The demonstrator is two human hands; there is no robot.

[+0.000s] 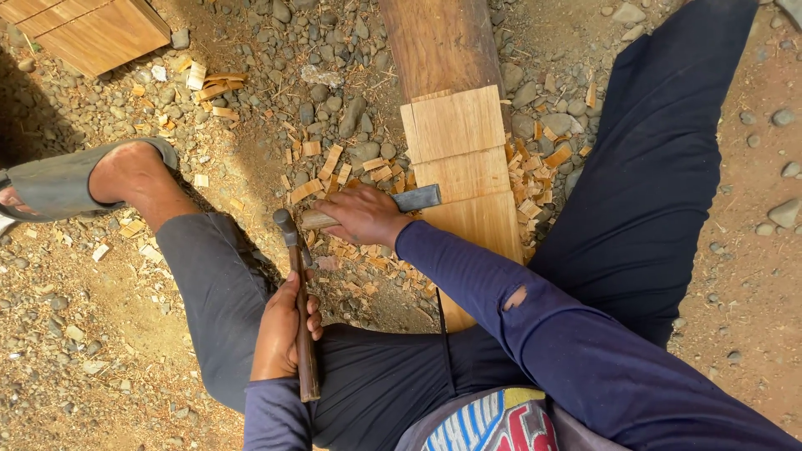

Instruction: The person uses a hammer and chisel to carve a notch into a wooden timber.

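I sit astride a long wooden log [440,42] lying on gravel; its near part is cut into flat, pale steps [455,124]. My right hand [364,214] grips a chisel by its wooden handle, and the metal blade [418,199] lies sideways against the left edge of a cut step. My left hand [279,331] holds a hammer by its wooden shaft [306,359]. The dark hammer head [286,220] hovers just left of the chisel handle's end. Both arms wear dark blue sleeves.
Wood chips [334,163] litter the gravel on both sides of the log. A wooden block [92,29] lies at the top left. My left foot in a grey sandal [58,184] rests at the left; my right leg [660,159] stretches along the log's right side.
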